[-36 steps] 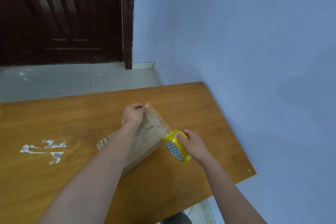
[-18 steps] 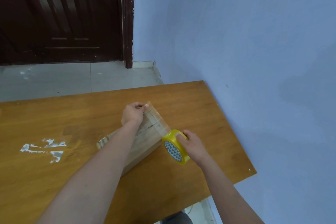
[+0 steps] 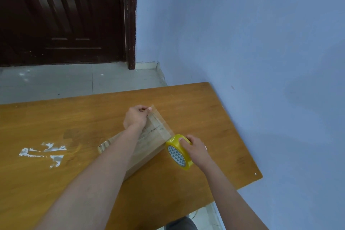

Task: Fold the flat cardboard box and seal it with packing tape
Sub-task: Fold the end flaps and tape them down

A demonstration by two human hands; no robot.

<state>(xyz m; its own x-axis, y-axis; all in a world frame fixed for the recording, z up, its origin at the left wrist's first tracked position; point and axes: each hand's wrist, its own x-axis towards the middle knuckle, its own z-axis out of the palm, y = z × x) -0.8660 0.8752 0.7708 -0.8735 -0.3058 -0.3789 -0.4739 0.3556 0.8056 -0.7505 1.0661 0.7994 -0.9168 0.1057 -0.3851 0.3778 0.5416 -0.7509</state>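
Head view. Small folded cardboard box (image 3: 149,145) lying on wooden table (image 3: 214,117), near the right-hand end, long axis slanted from near-left to far-right. Left hand (image 3: 136,117) at far end of box, fingers curled, pinching free end of clear tape strip (image 3: 161,124) between thumb and fingertips. Strip stretched over the box top, running back to yellow packing tape roll (image 3: 179,152). Right hand (image 3: 196,148) gripping roll from its right side, fingers curled over the rim, roll standing on edge just beside box's near-right corner, patterned core facing camera. Left forearm (image 3: 104,170) across the box, hiding much of its top and near side.

Around: whitish torn residue patch (image 3: 43,152) on table, well left of box. Blue wall (image 3: 242,43) along table's right edge. Dark wooden door (image 3: 61,15) beyond grey tiled floor (image 3: 74,78).
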